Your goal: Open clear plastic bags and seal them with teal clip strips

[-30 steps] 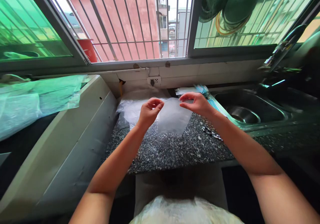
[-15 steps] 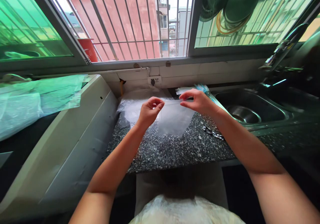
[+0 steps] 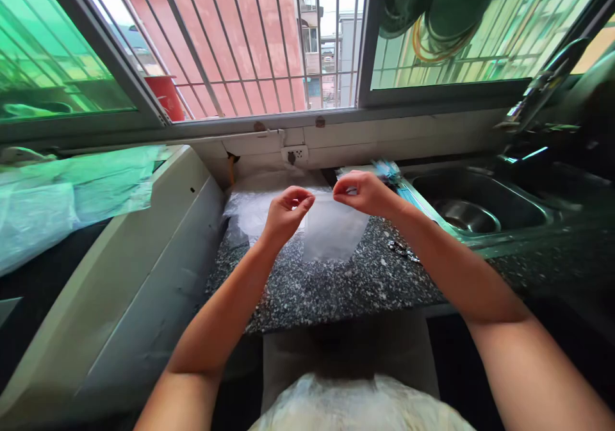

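A translucent plastic bag [image 3: 335, 232] hangs above the speckled stone counter [image 3: 307, 300], held along its top edge. My left hand [image 3: 289, 210] pinches its upper left corner between thumb and forefinger. With thumb and fingers closed, my right hand [image 3: 362, 192] grips the same top edge further right. Behind my left hand lies a pile of clear plastic bags [image 3: 254, 200]. Near my right forearm a small metallic chain [image 3: 402, 250] rests on the counter, partly covered by the arm. Blue-and-clear packaging [image 3: 387, 170] sits just beyond my right hand.
To the right is a sink [image 3: 523, 210] with a metal bowl [image 3: 466, 216] in it and a faucet [image 3: 538, 95] above. A white appliance-like box [image 3: 158, 245] stands on the left beneath plastic sheets [image 3: 110, 181]. A wall socket [image 3: 298, 154] is at the back.
My right hand has slid left along the bag's top edge, closer to my left hand. My left hand keeps its pinch. The view has shifted slightly.
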### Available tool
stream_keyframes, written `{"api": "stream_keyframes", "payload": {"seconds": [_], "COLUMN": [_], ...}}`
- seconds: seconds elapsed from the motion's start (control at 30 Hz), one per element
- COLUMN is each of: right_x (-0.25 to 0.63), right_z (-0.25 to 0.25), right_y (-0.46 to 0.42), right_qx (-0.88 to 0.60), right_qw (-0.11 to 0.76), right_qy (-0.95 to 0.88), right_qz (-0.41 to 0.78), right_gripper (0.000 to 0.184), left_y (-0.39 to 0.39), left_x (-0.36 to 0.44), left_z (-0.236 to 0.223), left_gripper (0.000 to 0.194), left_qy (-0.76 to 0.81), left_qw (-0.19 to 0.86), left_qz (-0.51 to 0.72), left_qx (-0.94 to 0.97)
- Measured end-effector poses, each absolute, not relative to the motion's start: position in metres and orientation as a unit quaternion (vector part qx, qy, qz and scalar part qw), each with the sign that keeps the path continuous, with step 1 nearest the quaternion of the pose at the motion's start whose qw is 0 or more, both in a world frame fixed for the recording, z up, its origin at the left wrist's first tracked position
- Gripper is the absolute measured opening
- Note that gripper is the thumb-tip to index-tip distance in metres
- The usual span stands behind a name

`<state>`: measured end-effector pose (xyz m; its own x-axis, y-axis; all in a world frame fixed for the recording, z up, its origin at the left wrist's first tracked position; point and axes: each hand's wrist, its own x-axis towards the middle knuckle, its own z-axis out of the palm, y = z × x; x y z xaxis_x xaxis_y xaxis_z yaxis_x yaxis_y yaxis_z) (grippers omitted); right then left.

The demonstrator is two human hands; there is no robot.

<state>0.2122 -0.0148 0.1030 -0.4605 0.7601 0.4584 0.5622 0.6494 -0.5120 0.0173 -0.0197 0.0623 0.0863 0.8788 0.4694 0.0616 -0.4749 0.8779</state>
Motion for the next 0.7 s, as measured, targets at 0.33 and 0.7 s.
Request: {"api": "stream_keyframes", "payload": {"seconds": [0.33,0.7], "right_x": [0.21,0.218], "right_z": [0.105,0.116], "right_y": [-0.014,-0.02], "right_qx": [-0.4,-0.41], "right_qw": [0.344,0.371], "right_qy": [-0.836,-0.82], "right_qz": [0.154,0.145], "right_gripper": [0.009,0.009], "left_y": [-0.021,-0.018], "left_x": [0.01,0.006], "left_z": [0.059,0.044], "left_gripper": [0.034,0.02], "left_qy": [0.38,0.383], "left_qw": [0.36,0.333], "left_qz": [0.569,0.486], "left_qx": [0.634,0.711]}}
